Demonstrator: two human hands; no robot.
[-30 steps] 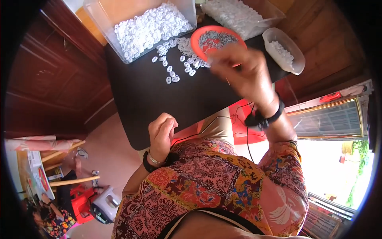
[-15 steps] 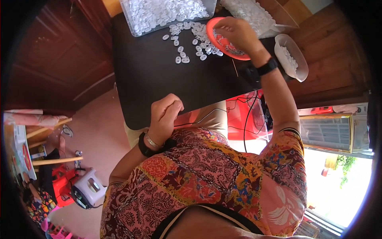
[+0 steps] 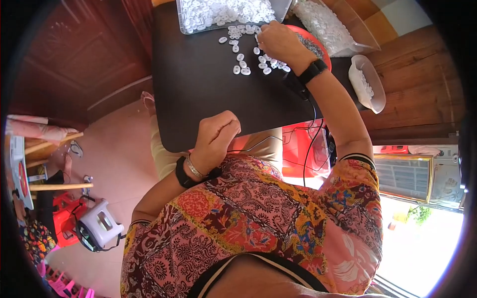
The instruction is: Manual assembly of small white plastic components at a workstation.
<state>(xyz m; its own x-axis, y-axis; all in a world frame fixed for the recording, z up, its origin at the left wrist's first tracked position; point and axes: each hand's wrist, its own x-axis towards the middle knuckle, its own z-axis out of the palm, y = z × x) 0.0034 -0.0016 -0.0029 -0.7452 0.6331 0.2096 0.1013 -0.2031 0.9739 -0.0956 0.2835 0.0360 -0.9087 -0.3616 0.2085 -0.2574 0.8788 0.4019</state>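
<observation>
My right hand [image 3: 281,45] reaches over the far part of the black table [image 3: 198,94], fingers bent down and drawn together beside a scatter of small white oval plastic pieces with two holes [image 3: 242,64]. Its fingertips are partly hidden, and I cannot make out what is between them. Behind that hand, the red-orange bowl [image 3: 324,48] holds small greyish metal-looking parts. My left hand [image 3: 217,135] is curled closed at the table's front edge; anything inside it is hidden.
A clear plastic bin [image 3: 185,25] full of white pieces stands at the far edge. To its right lies a clear bag [image 3: 328,30] of translucent parts, and a white scoop-shaped tub [image 3: 358,89] sits further right. A black cable [image 3: 309,144] hangs off the table's front.
My right hand has moved left, from over the bowl to beside the loose white pieces. My left hand stays closed at the table edge. The view has shifted slightly.
</observation>
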